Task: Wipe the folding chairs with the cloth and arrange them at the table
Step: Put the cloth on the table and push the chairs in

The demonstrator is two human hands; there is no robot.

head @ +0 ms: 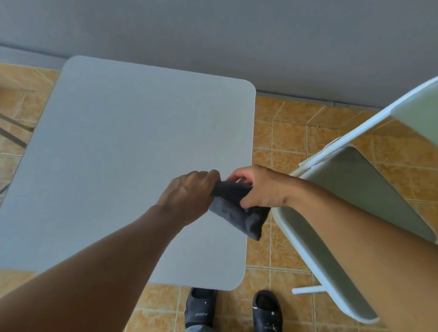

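Cloth [238,210] bunched between left hand [186,192] and right hand [257,188], both gripping it above near corner of table [111,160]. Folding chair [350,198] just beside table on right, touched by neither hand. Likely early: wiping not yet begun, arranging left to do.

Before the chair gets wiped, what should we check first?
1. Grip on the cloth: ok, the left hand and the right hand both hold it.
2. The cloth folded into a neat pad: not ok, one end hangs loose.
3. The chair close enough: ok, it is right beside the right arm.
4. The chair steady on the floor: cannot tell.
5. The cloth clean: cannot tell, it is dark.
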